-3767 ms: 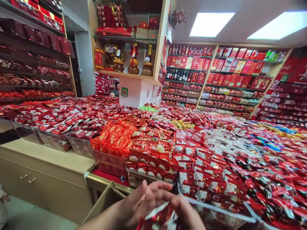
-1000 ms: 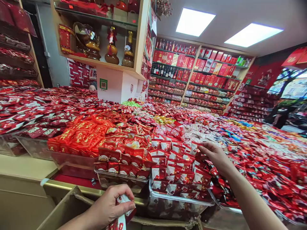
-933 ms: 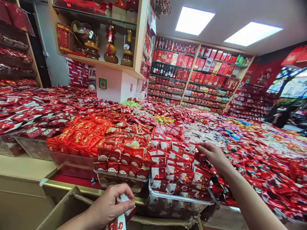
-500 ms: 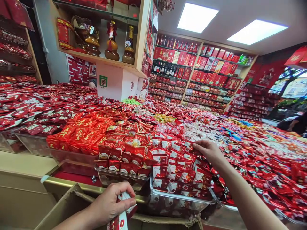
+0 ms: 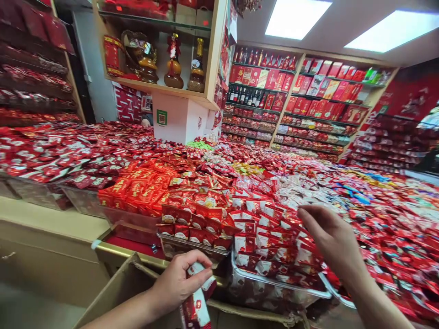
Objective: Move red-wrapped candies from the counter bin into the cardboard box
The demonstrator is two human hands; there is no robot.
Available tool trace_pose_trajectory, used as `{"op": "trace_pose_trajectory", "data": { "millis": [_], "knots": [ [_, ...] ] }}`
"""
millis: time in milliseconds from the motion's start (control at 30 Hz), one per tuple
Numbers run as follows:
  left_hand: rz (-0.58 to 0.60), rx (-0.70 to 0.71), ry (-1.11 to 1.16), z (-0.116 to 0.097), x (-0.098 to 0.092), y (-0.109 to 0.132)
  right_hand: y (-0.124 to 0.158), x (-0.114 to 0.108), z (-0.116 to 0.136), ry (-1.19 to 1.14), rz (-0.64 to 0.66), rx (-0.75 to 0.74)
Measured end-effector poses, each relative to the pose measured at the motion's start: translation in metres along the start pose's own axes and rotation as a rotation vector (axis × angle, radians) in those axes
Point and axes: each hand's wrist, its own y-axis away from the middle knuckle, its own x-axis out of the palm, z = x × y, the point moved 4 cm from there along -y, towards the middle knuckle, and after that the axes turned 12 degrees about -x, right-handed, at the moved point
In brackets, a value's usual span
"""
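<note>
My left hand [image 5: 187, 278] is closed around a few red-and-white wrapped snack packets [image 5: 199, 305], held over an open cardboard box [image 5: 116, 283]. My right hand [image 5: 331, 237] hovers at the right side of a clear plastic bin [image 5: 281, 288] packed with rows of similar red-and-white packets [image 5: 265, 240]. Its fingers are bent and apart, and nothing shows in them; the fingertips are partly hidden. Left of that bin, another one holds red-and-gold packets [image 5: 197, 221] with "DURIAN" lettering.
Bright red packets [image 5: 140, 187] fill a bin farther left. Heaps of wrapped sweets [image 5: 384, 228] spread to the right and back. A shelf cabinet with gourd-shaped bottles [image 5: 173, 68] juts out above the counter. Boxes and bottles line the back shelves [image 5: 288, 103].
The view has swung left, so the bins sit farther right in the picture. My right hand has lifted from the packets' back edge; my left hand keeps its packets.
</note>
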Motion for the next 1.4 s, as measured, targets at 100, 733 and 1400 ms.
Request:
{"op": "trace_pose_trajectory", "data": {
  "millis": [100, 733, 1400],
  "knots": [
    [-0.163, 0.022, 0.191, -0.009, -0.008, 0.005, 0.057, 0.053, 0.052, -0.233, 0.395, 0.014],
    [0.219, -0.034, 0.498, -0.012, -0.01, 0.016, 0.123, 0.126, 0.079, -0.998, 0.315, 0.51],
    [0.281, -0.102, 0.471, -0.019, -0.004, 0.023, 0.124, 0.097, 0.066, -0.648, 0.156, 0.191]
  ]
}}
